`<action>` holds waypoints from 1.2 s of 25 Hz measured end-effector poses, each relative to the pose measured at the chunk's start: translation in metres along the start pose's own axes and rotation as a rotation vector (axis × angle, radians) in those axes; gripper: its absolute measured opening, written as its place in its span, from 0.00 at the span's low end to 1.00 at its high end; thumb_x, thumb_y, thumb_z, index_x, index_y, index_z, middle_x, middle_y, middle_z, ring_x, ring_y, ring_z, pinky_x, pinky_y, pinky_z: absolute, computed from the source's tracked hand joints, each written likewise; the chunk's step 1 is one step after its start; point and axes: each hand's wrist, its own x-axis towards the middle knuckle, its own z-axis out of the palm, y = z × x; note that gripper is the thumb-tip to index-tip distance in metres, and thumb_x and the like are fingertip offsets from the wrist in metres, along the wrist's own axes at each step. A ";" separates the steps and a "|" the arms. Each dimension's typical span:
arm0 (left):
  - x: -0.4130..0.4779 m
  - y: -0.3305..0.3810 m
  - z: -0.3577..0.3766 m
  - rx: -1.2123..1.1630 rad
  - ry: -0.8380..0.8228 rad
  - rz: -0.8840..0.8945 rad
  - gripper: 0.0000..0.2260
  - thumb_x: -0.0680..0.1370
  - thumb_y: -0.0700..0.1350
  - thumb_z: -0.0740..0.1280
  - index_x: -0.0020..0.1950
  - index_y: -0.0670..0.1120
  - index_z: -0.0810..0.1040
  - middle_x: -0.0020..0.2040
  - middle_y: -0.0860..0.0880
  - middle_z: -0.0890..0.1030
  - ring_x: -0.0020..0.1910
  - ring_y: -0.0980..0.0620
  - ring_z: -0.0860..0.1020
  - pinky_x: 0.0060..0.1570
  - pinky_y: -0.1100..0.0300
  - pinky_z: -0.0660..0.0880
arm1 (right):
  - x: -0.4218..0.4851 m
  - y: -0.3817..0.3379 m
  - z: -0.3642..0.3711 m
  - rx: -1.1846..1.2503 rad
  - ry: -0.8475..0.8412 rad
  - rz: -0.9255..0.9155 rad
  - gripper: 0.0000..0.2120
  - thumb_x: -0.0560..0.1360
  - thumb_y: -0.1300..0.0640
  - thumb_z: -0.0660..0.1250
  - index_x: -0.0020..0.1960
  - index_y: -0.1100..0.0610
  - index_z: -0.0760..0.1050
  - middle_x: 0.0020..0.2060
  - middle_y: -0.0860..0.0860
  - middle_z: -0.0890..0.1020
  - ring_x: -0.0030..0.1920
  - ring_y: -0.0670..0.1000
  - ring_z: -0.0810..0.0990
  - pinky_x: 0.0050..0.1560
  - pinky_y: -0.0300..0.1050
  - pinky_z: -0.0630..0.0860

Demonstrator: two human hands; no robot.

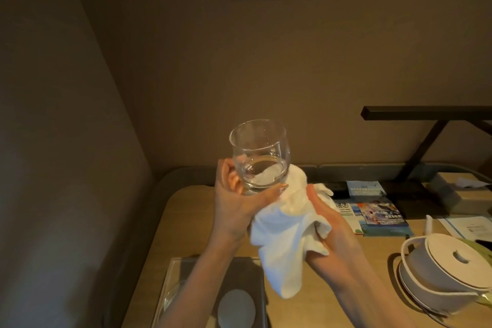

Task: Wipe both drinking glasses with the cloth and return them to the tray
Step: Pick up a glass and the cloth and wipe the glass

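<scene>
Left hand: our left hand is wrapped around the base of a clear drinking glass, holding it raised above the table with the mouth tipped up and away from us.
Right hand: our right hand is clenched on the white cloth, pressing a bunched part of it against the bottom of the glass; the loose end hangs down between our forearms.
Glass in hand: off the tray, in the air, touching the cloth at its base only; the inside shows no cloth in it.
Tray: the tray lies below our arms at the near edge of the table, with a round grey coaster on its dark liner.
Second glass: a curved clear rim shows at the tray's left side, mostly hidden by our left forearm; we take it for the other glass but cannot be sure.
Progress: we judge the wiping of one glass to be under way. Nothing shows whether the other glass has been wiped. Left to do: finish this glass and set it back on the tray.
Surroundings: a lidded kettle and leaflets sit well to the right.
</scene>
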 end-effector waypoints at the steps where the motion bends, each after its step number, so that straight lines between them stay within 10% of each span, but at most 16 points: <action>1: 0.000 0.001 0.000 0.007 0.002 0.016 0.32 0.57 0.37 0.82 0.56 0.49 0.73 0.49 0.56 0.85 0.51 0.55 0.84 0.48 0.56 0.82 | 0.001 -0.003 0.000 0.015 -0.004 -0.017 0.16 0.71 0.50 0.70 0.53 0.60 0.79 0.48 0.55 0.80 0.47 0.53 0.79 0.42 0.45 0.77; 4: -0.005 0.004 0.003 0.114 -0.051 0.048 0.32 0.58 0.38 0.84 0.56 0.49 0.73 0.52 0.56 0.83 0.54 0.53 0.83 0.49 0.57 0.81 | 0.003 -0.005 0.008 0.048 -0.032 -0.026 0.17 0.78 0.51 0.60 0.52 0.62 0.81 0.45 0.59 0.85 0.44 0.55 0.85 0.42 0.49 0.83; 8: 0.003 0.009 0.001 0.145 -0.022 0.064 0.32 0.55 0.45 0.84 0.54 0.53 0.73 0.51 0.59 0.82 0.53 0.57 0.82 0.50 0.57 0.81 | 0.005 -0.003 0.003 0.000 -0.029 0.008 0.27 0.69 0.50 0.71 0.65 0.60 0.75 0.59 0.60 0.79 0.63 0.59 0.76 0.59 0.58 0.75; 11: 0.004 0.010 0.001 0.161 -0.018 0.049 0.32 0.56 0.44 0.83 0.55 0.50 0.73 0.51 0.56 0.83 0.53 0.55 0.82 0.50 0.56 0.81 | 0.012 -0.006 0.005 0.073 -0.040 -0.010 0.19 0.72 0.50 0.69 0.60 0.56 0.73 0.54 0.58 0.76 0.63 0.50 0.72 0.67 0.49 0.68; 22: 0.015 0.017 -0.003 0.157 -0.069 0.055 0.33 0.55 0.45 0.83 0.55 0.47 0.73 0.52 0.53 0.84 0.53 0.53 0.83 0.52 0.53 0.81 | 0.018 -0.007 0.000 0.036 -0.049 -0.019 0.20 0.72 0.48 0.70 0.61 0.54 0.72 0.59 0.61 0.73 0.69 0.53 0.70 0.65 0.52 0.71; 30: 0.015 0.011 -0.007 0.173 -0.053 0.028 0.33 0.55 0.44 0.84 0.56 0.49 0.73 0.52 0.53 0.83 0.54 0.55 0.83 0.49 0.59 0.80 | 0.014 0.003 -0.001 0.006 -0.015 -0.043 0.19 0.71 0.50 0.67 0.60 0.55 0.75 0.50 0.60 0.80 0.55 0.57 0.78 0.54 0.54 0.77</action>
